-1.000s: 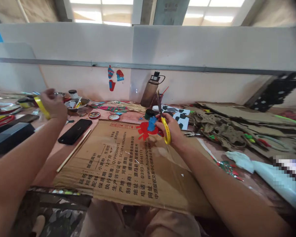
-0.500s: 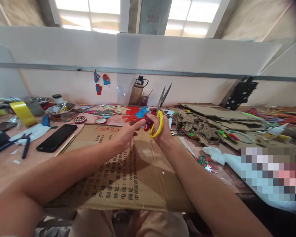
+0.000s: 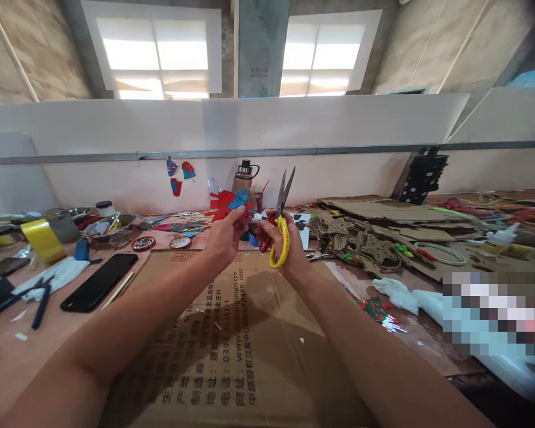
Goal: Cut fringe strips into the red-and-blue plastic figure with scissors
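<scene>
My left hand [image 3: 227, 238] pinches a red and blue cut-out piece [image 3: 225, 205] with fringed edges, held up over the far edge of the cardboard. Close beside it, my right hand [image 3: 282, 238] is closed around scissors [image 3: 280, 241] with a yellow handle. Their blades point up and stand slightly apart, away from the cut-out. Something red shows by the right fingers; I cannot tell whether it belongs to the scissors. Below both hands lies a flattened cardboard sheet [image 3: 289, 368] with printed characters and a few small white scraps.
On the left are a black phone [image 3: 98, 283], pliers [image 3: 42, 300], yellow tape [image 3: 43, 239] and bead lids [image 3: 143, 244]. A bottle [image 3: 244, 177] stands behind the hands. Braided brown pieces [image 3: 361, 238] and cardboard pile up on the right, near a glue bottle [image 3: 502, 236].
The view has tilted up, so the wall and windows show more. Both hands have shifted slightly left within the picture, still holding the cut-out and the scissors.
</scene>
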The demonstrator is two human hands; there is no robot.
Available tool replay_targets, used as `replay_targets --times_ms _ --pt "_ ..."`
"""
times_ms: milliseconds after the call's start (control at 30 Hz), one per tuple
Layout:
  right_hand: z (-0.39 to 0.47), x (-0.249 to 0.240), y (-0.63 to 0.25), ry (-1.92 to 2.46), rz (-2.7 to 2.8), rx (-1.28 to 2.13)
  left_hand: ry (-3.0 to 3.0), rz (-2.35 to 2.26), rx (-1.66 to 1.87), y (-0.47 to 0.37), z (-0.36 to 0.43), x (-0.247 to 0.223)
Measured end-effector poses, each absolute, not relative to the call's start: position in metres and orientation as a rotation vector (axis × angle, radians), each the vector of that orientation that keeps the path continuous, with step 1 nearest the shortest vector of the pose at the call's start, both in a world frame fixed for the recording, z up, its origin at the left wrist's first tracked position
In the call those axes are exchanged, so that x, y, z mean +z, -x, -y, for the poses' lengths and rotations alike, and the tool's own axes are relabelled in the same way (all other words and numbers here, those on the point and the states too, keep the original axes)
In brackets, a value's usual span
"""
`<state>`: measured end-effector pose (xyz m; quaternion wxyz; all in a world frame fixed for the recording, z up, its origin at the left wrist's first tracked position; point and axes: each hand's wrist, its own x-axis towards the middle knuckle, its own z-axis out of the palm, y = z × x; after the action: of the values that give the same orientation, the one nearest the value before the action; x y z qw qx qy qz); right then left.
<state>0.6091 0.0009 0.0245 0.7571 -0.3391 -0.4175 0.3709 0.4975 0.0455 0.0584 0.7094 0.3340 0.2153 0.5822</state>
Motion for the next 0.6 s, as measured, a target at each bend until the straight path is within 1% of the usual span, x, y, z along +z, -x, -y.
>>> replay_targets --times_ms 167,333,467,600 --pt "0.003 0.024 -0.604 0.673 1.048 0.858 -0.771 -0.363 1.187 -0.494 -0.044 0.049" --pt "0.001 0.019 -0.605 0.721 1.079 0.863 -0.832 -0.366 1.066 -0.487 -0.046 0.042" --pt "0.002 0.019 -0.606 0.726 1.059 0.797 -0.862 -0.395 1.087 -0.486 -0.048 0.042" --pt "0.004 0.023 -0.607 0.719 1.062 0.801 -0.860 -0.412 1.081 -0.486 -0.046 0.043"
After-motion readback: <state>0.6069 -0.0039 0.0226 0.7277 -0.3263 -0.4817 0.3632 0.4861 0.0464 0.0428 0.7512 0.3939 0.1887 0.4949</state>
